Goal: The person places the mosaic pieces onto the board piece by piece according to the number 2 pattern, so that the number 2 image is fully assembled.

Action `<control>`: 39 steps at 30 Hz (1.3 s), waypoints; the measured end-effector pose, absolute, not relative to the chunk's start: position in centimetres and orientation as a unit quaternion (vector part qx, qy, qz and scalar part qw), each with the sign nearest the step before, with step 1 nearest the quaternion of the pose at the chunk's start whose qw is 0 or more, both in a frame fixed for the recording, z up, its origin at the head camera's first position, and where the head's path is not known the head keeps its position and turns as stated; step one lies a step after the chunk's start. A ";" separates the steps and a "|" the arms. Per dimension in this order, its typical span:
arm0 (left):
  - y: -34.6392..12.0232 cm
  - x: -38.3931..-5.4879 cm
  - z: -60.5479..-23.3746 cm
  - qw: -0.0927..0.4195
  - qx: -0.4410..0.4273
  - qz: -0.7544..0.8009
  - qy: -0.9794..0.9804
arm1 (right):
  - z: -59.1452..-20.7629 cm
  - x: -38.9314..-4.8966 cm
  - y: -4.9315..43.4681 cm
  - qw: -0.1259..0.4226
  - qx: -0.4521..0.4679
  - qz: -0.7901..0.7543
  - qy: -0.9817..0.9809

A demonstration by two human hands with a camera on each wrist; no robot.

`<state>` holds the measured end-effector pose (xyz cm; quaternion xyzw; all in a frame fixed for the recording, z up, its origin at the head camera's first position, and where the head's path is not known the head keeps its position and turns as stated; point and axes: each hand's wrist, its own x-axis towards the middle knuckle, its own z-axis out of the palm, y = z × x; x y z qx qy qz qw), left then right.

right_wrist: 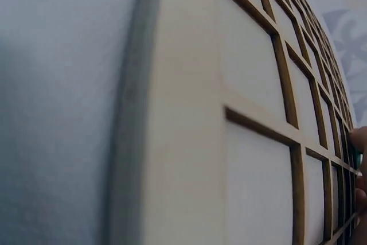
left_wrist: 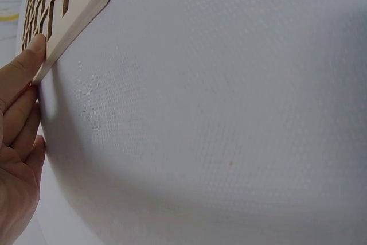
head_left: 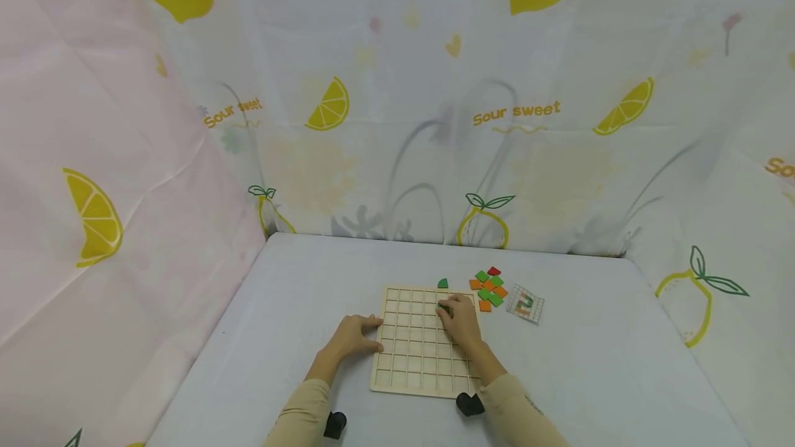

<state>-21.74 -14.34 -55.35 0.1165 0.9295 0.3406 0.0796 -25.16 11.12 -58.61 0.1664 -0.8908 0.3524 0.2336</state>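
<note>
A wooden grid board (head_left: 410,347) lies flat on the white table. My left hand (head_left: 352,336) rests at the board's left edge, thumb and index finger spread apart. In the left wrist view, the thumb of that hand (left_wrist: 20,78) touches the rim. Over the upper right cells, my right hand (head_left: 461,321) pinches a dark green piece (head_left: 444,308), mostly covered by the fingers. Its exact shape is hidden. Only a sliver of this green piece (right_wrist: 358,158) shows in the right wrist view. Just behind the board sits a green quarter-round piece (head_left: 443,283).
Right of the board's far corner lie several orange and green square pieces (head_left: 488,286) and a red rounded piece (head_left: 493,271). A pattern card (head_left: 525,304) is beside them. Lemon-printed cloth (head_left: 397,178) hangs behind the table (head_left: 596,364).
</note>
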 end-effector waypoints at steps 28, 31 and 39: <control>-14.3 -21.5 -55.2 0.080 0.121 0.345 0.927 | -58.0 -24.4 11.4 0.177 0.118 0.406 -0.889; -14.4 -21.5 -55.4 0.078 0.122 0.346 0.927 | -57.8 -24.1 11.9 0.172 0.139 0.400 -0.889; -14.6 -21.9 -55.7 0.073 0.129 0.347 0.926 | -58.7 -22.2 14.1 0.297 0.142 0.369 -0.869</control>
